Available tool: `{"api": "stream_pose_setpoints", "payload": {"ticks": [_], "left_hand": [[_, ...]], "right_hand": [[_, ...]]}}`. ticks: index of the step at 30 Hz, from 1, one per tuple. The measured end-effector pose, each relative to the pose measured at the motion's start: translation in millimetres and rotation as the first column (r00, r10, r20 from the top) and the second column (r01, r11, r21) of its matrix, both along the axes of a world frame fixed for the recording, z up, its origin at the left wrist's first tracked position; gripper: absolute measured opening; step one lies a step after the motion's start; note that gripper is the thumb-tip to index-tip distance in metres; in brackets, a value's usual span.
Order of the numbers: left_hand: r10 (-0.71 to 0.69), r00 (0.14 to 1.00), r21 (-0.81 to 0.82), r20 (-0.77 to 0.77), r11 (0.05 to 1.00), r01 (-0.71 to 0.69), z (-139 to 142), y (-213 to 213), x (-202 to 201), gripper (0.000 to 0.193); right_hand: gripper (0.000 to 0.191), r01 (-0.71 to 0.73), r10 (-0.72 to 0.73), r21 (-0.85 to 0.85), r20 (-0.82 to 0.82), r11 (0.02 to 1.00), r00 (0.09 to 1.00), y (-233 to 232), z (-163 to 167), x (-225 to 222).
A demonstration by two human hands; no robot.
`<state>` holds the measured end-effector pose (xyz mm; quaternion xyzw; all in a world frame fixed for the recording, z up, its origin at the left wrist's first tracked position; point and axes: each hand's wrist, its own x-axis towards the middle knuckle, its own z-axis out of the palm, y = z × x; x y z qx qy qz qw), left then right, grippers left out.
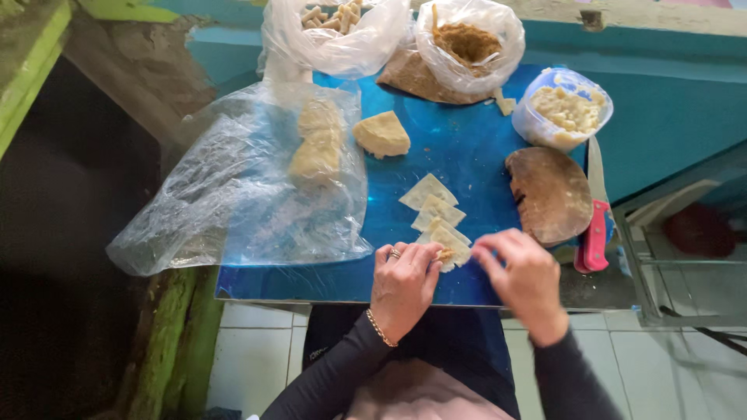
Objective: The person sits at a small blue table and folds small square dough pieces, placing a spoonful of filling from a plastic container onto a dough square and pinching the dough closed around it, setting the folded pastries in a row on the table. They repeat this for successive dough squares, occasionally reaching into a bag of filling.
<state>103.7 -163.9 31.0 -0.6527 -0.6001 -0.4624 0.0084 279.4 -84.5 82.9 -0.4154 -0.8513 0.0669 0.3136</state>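
Working at the near edge of the blue bench [459,148], the left hand [403,281] and the right hand [523,274] meet over the nearest dough wrapper [454,250]; the left hand, bearing a ring and a bracelet, has its fingers curled and pinches the wrapper's near left edge, where a small dab of brownish filling [444,254] shows; the right hand has its fingers bent toward the wrapper's right side, but whether it actually grips the sheet cannot be told. Two further flat wrappers [430,201] lie in a row just beyond, overlapping toward the far left.

Surrounding items: a wedge of pale dough [381,134] rests uncovered at the far centre; a large clear plastic sheet [249,194] lies at the left, covering more dough lumps [317,144]; a round wooden board [550,193] sits at the right, with a pink-handled knife [595,225] just beside it; a plastic tub [563,107] of pale crumbly filling stands far right; two open bags [467,47], one with brown crumbs and one with pale sticks, stand along the far edge.
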Motion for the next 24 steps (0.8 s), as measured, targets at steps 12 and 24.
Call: {"api": "stream_pose_setpoints", "payload": {"ticks": [12,24], "left_hand": [[-0.19,0.982,0.008,-0.009,0.982,0.19,1,0,-12,0.015],[-0.256,0.967,-0.019,0.003,0.967,0.256,0,7,-17,0.013]], "right_hand": [[0.016,0.049,-0.076,-0.234,-0.11,0.971,0.991,-13,-30,-6],[0.02,-0.099,0.096,-0.023,-0.105,0.995,0.99,-21,-31,-9]]}}
